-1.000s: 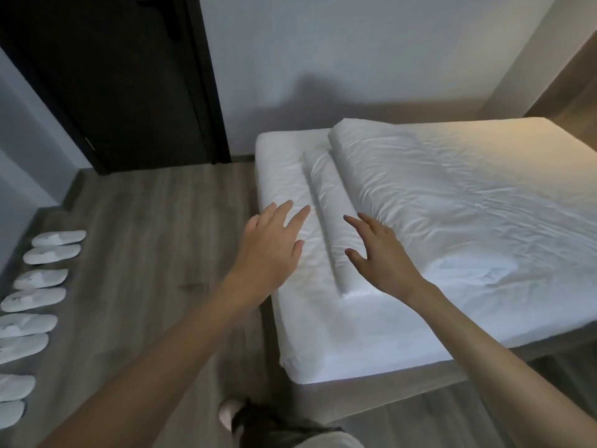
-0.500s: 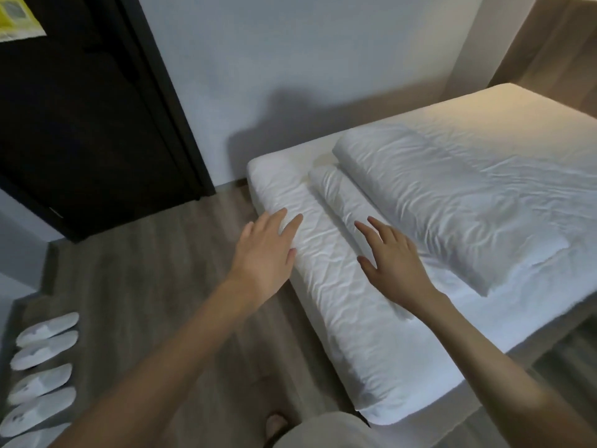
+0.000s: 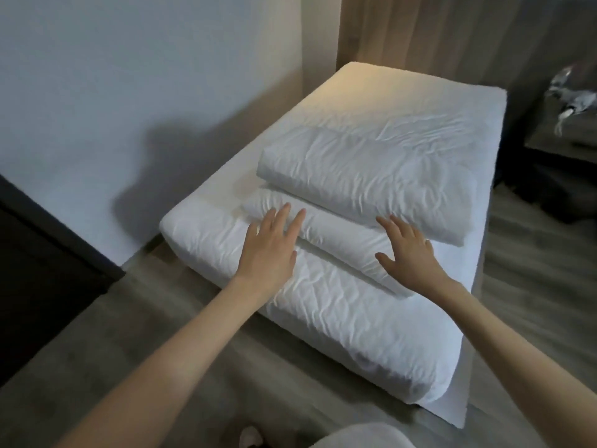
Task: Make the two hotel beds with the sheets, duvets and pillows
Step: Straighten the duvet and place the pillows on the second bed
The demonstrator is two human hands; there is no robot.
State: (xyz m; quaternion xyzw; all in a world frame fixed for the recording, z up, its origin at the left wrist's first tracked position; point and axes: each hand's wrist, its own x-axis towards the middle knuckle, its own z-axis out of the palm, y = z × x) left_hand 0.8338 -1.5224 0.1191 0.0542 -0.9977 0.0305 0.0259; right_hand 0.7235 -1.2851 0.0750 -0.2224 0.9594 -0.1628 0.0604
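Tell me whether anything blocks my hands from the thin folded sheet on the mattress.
Nothing visible does. The left hand and the right hand, both open, are over the thin folded sheet, with only bare mattress on the near side. The thicker folded duvet lies along its far edge, beyond the fingers, not in the way.

A left hand (image 3: 269, 250) and a right hand (image 3: 408, 253) are in view, two hands in all, each with straight, spread fingers. One bed (image 3: 323, 321) lies under and beyond them. Two folded white bundles sit on it. One is a thinner folded sheet (image 3: 339, 244) at the fingertips of both hands. The other is a thicker folded duvet (image 3: 371, 179) just beyond them, overlapping the sheet's far edge. One curtain (image 3: 403, 33) hangs far beyond the right hand. One bedside unit (image 3: 562, 134) stands well to its right; whatever lies on it is too blurred to count. One foot (image 3: 250, 436) shows below the left forearm.
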